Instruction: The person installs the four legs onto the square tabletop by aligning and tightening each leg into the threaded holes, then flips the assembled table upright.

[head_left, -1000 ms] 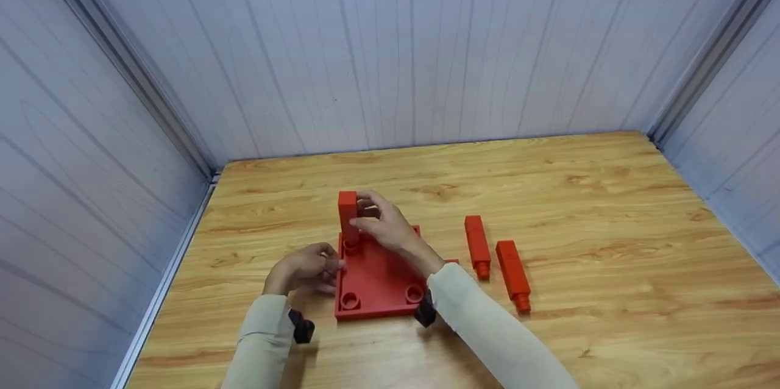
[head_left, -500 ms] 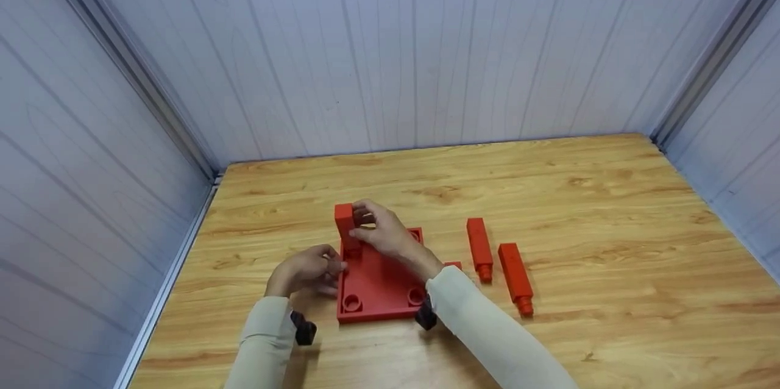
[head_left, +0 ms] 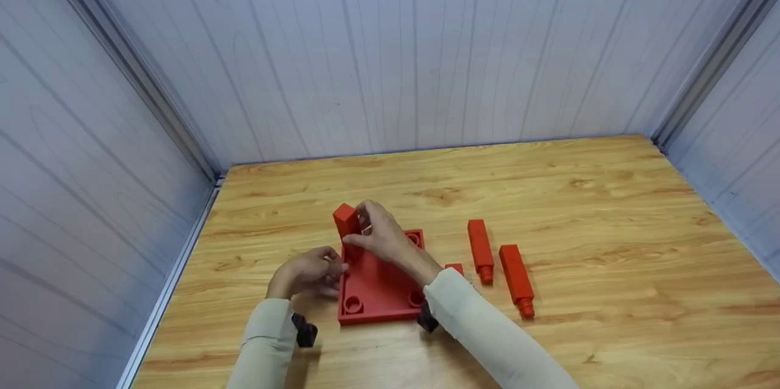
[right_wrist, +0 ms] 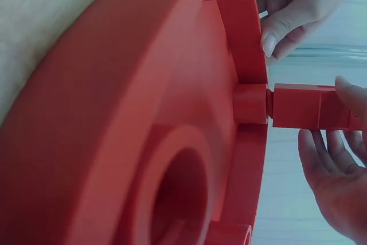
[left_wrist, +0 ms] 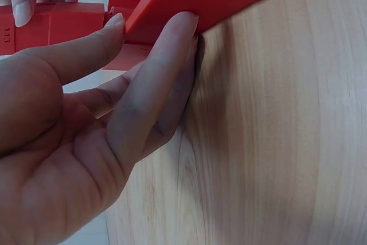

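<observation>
Lower centre of frame: right hand [head_left: 382, 239] grips red post [head_left: 346, 224] at corner of red tray [head_left: 379, 291]; left hand [head_left: 308, 270] pinches tray's rim.

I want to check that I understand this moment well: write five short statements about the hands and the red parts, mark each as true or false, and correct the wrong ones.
1. The right hand grips a red post. True.
2. The left hand holds the edge of the red tray. True.
3. The gripped post lies flat inside the tray. False: it stands on end at a corner socket.
4. Two other red posts lie in full view on the table, right of the tray. True.
5. Those two point their narrow ends to the far side. False: the narrow ends point to the near side.
</observation>
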